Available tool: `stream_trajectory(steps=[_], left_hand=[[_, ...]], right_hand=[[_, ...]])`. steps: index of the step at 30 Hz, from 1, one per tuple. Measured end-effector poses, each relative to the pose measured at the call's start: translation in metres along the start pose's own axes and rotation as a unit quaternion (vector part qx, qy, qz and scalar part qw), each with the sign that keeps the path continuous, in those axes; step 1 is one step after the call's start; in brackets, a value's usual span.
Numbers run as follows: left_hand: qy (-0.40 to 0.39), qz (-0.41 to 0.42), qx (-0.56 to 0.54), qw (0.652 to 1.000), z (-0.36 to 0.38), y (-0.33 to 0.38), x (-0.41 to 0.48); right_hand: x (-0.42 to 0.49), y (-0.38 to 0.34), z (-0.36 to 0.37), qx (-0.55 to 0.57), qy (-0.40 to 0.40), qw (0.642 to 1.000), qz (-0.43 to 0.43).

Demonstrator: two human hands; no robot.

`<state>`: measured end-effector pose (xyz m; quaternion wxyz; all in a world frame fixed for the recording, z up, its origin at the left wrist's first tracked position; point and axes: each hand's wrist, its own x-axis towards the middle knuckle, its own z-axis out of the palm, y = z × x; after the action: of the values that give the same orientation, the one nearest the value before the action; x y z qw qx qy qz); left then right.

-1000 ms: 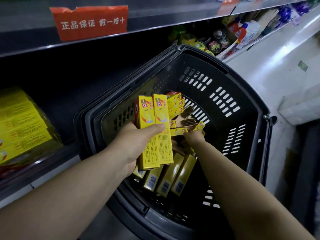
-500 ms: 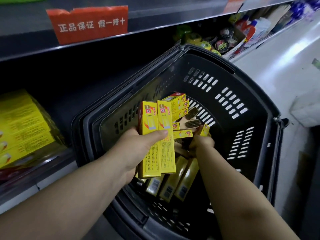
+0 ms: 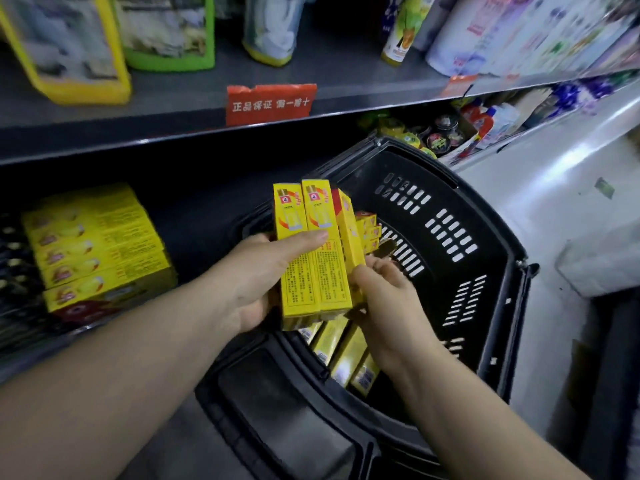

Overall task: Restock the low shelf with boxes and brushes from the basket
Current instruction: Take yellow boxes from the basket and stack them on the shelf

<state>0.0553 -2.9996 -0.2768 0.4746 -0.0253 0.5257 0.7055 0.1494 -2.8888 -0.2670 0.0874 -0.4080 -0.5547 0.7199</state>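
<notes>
Black basket (image 3: 485, 237) sits just right of the low shelf (image 3: 204, 237), whose dark bay opens up and left of both hands. Held boxes (image 3: 311, 254) stand upright over the basket, long axis vertical. The left hand (image 3: 256, 271), nearer the shelf, grips two; the right hand (image 3: 388, 299) pinches a third beside them, with loose boxes (image 3: 343, 355) lying below

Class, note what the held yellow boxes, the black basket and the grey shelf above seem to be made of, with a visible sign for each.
Yellow boxes: printed card, slightly glossy; sharp folded edges.
Basket: moulded black plastic, matt; slotted walls, rounded rim.
Shelf: probably painted metal; thin, smooth grey edge with a sheen.
</notes>
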Motion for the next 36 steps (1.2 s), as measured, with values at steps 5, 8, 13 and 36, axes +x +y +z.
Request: stream_trajectory(steps=[5, 8, 13, 36], left_hand=[[0.077, 0.074, 0.032, 0.994, -0.048, 0.005, -0.053], [0.132, 0.101, 0.005, 0.986, -0.081, -0.001, -0.082], [0.190, 0.077, -0.069, 0.976, -0.138, -0.024, -0.124], [0.351, 0.078, -0.115, 0.926, -0.250, -0.048, -0.127]], right_hand=[[-0.042, 0.008, 0.042, -0.016, -0.090, 0.996, -0.017], [-0.051, 0.010, 0.070, -0.089, -0.160, 0.983, -0.026], [-0.040, -0.003, 0.122, -0.276, -0.254, 0.926, -0.049], [0.094, 0.090, 0.239, -0.717, -0.271, 0.597, -0.235]])
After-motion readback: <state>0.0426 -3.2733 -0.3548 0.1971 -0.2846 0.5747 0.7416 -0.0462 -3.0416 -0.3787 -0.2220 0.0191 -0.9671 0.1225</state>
